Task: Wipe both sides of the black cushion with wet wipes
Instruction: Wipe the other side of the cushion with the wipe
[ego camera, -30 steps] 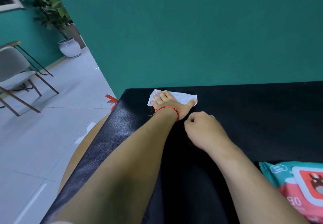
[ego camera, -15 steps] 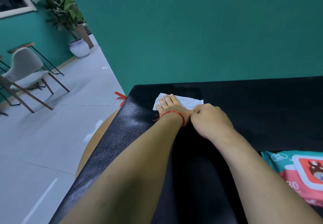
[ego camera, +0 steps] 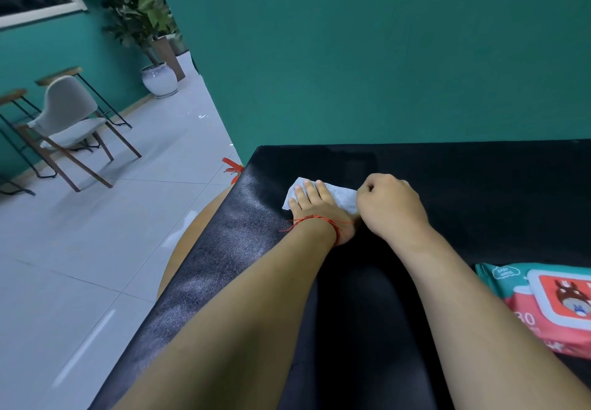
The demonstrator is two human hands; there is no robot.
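Under both hands, black cushion point(ego camera: 447, 185) is lying flat, its leathery grain shining beyond left hand point(ego camera: 316, 209). Soft rectangular wipes pack point(ego camera: 543, 307) is sitting well right of right hand point(ego camera: 391, 208). Left fingers are pressing straight on creased white wet wipe point(ego camera: 340, 196). Right hand is curling at its right edge; grip cannot be told. Thin red string point(ego camera: 315, 217) is circling left wrist.

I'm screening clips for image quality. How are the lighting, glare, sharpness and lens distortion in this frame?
Head view: the light is soft and even. A grey sheen lies on the left side of the black cushion, while its right side is nearly featureless black. The wet wipe, left hand and right hand are sharp. The wide-angle lens bends the tile lines of the floor and tilts the chair.
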